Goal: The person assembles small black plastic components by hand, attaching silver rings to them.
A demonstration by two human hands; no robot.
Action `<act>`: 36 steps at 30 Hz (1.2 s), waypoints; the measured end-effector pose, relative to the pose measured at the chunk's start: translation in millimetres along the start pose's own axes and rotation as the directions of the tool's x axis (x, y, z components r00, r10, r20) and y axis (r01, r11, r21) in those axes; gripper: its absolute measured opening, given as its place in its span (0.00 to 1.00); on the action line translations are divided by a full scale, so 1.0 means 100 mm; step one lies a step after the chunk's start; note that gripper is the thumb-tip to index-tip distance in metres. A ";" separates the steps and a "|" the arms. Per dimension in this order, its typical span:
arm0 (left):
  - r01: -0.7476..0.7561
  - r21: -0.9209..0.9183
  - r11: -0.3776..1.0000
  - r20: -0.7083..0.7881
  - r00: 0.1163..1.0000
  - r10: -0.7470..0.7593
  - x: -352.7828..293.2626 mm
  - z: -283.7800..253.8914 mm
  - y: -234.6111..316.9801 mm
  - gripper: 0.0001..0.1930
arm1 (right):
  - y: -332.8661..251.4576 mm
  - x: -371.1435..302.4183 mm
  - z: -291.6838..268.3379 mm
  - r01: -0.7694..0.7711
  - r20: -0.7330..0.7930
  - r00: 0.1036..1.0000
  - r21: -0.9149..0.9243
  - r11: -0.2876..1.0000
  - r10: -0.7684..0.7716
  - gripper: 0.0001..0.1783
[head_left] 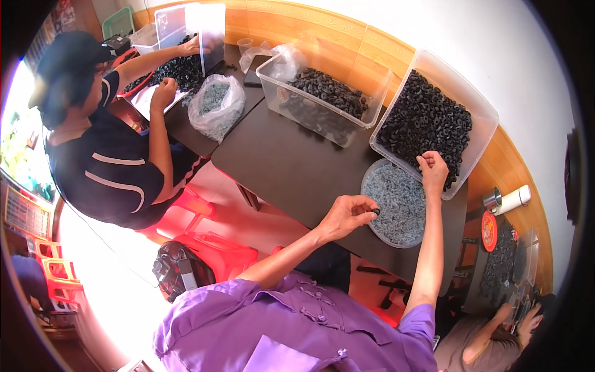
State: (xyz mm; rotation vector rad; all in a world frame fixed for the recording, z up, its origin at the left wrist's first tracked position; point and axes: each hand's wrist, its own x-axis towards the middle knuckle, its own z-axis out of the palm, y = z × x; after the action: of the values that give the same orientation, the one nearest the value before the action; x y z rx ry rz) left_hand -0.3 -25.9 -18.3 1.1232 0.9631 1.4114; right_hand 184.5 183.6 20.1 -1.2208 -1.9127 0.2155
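My left hand (348,218) is pinched on a small black ring-like piece (375,211), held just above the left rim of a round clear tub (367,186). Many tiny grey-blue pieces (396,204) fill that tub. Over the near edge of a clear plastic bin (482,121) hangs my right hand (435,168), its thumb and fingertips pressed together. Whether something small is between those fingertips cannot be made out. The bin leans toward me and holds a heap of black ring-shaped parts (424,118), right beside my right fingers.
A second clear bin (297,111) of black parts stands at the back of the dark table (279,161). Left of it sits a plastic bag (217,105) of grey-blue pieces. A co-worker (105,149) reaches into another bin at left; a white bottle (515,199) lies at right.
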 end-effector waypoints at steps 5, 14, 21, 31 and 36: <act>-0.001 -0.025 1.000 -0.023 1.000 0.000 0.00 0.03 -0.02 0.09 | -0.37 -0.27 -0.18 -0.379 0.341 0.917 0.581 0.720 0.208 0.05; -0.007 -0.055 0.998 0.007 1.000 0.007 0.06 0.08 -0.13 0.07 | -0.94 -1.01 -0.38 -0.527 0.634 0.768 0.547 0.650 0.089 0.03; 0.027 -0.012 1.000 0.038 0.999 -0.027 0.05 0.06 -0.13 0.08 | -1.00 -1.14 -0.44 -0.365 0.541 0.841 0.577 0.730 -0.007 0.04; -0.040 0.046 0.998 0.014 0.999 0.040 0.02 0.08 -0.10 0.08 | -0.96 -1.20 -0.54 -0.489 0.632 0.773 0.537 0.687 0.057 0.04; -0.009 -0.012 1.000 0.007 1.000 0.009 0.04 0.08 -0.10 0.09 | -0.95 -1.16 -0.56 -0.470 0.559 0.822 0.563 0.680 0.105 0.04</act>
State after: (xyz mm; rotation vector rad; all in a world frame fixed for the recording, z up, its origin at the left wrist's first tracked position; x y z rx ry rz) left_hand 10.0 -21.2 -25.5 1.1245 0.9444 1.4180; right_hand 182.1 24.7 42.7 -0.9858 -1.7315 1.4142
